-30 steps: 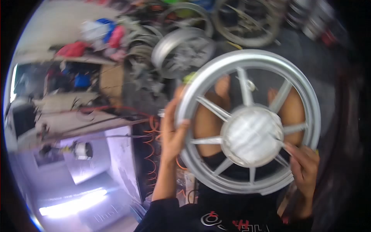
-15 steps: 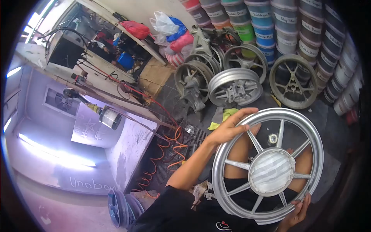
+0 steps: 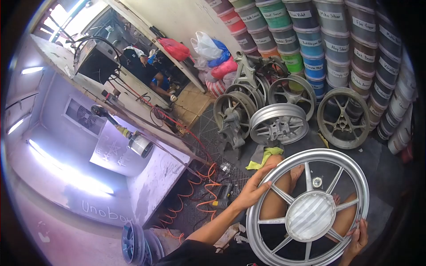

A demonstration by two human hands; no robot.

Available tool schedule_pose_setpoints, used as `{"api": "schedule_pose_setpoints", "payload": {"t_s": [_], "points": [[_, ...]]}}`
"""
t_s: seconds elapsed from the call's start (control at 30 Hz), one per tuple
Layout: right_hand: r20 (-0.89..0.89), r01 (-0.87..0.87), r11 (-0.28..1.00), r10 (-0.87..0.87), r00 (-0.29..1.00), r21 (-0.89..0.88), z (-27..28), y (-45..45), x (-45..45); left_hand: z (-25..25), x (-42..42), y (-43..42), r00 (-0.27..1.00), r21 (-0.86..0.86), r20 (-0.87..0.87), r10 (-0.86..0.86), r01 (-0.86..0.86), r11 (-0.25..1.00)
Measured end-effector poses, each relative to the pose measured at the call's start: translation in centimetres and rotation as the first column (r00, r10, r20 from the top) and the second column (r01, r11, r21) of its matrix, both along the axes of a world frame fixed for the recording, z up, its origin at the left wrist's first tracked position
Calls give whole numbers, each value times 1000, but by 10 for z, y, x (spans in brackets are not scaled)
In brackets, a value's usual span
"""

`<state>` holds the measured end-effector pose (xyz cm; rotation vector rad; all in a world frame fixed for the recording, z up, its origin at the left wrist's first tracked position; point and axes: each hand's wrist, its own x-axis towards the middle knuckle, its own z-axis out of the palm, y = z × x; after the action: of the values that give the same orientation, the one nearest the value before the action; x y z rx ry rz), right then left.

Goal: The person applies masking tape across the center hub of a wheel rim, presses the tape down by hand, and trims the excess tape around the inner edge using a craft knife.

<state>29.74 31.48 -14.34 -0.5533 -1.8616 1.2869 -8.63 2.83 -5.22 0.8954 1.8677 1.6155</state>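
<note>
A silver spoked motorcycle wheel rim (image 3: 361, 177) is held up in front of my body. White striped masking (image 3: 311, 216) covers its round hub. My left hand (image 3: 256, 188) grips the outer rim at the upper left, thumb on the near face. At the lower right, my right hand (image 3: 357, 239) is closed around the rim's edge, its fingers partly hidden behind it. Through the spokes I see my bare legs and a small round object (image 3: 317, 182), possibly a tape roll, on the floor.
Several bare wheels (image 3: 282, 124) and metal parts stand on the floor ahead, before stacks of labelled paint tubs (image 3: 336, 46). A yellow-grey cloth (image 3: 265, 157) lies nearby. Left are an orange coiled hose (image 3: 188, 190), a lit booth (image 3: 111, 177) and blue-purple wheels (image 3: 137, 244). Someone (image 3: 148, 66) sits beyond the doorway.
The view has tilted upward, so the background sits lower. The wheel has turned slightly, its spokes at new angles, and both hands still hold its rim. A person now shows in the doorway.
</note>
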Motion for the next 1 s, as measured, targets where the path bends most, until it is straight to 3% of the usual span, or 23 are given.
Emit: {"api": "schedule_pose_setpoints", "payload": {"t_s": [0.37, 0.47, 0.57, 0.87, 0.97, 1.0], "points": [[86, -8, 993, -3, 996, 122, 17, -4, -18, -2, -4, 2, 999, -8, -32, -10, 10, 1000], [155, -66, 958, 23, 988, 280, 77, -15, -44, -5, -4, 0, 999, -20, -32, 5, -6, 1000], [138, -35, 971, 2, 990, 235, 83, -17, -52, -4, -5, 0, 999, -30, -33, 10, -11, 999], [123, 10, 977, -37, 992, 212, 83, -21, -54, -7, -6, -3, 997, -43, -76, 16, -19, 999], [44, -21, 993, 16, 999, 118, 14, -1, -29, -10, -7, -2, 997, -27, -74, 24, -26, 999], [40, -11, 994, 6, 999, 106, 11, -4, -33, -7, -7, -2, 988, -58, -155, 17, -27, 998]]}}
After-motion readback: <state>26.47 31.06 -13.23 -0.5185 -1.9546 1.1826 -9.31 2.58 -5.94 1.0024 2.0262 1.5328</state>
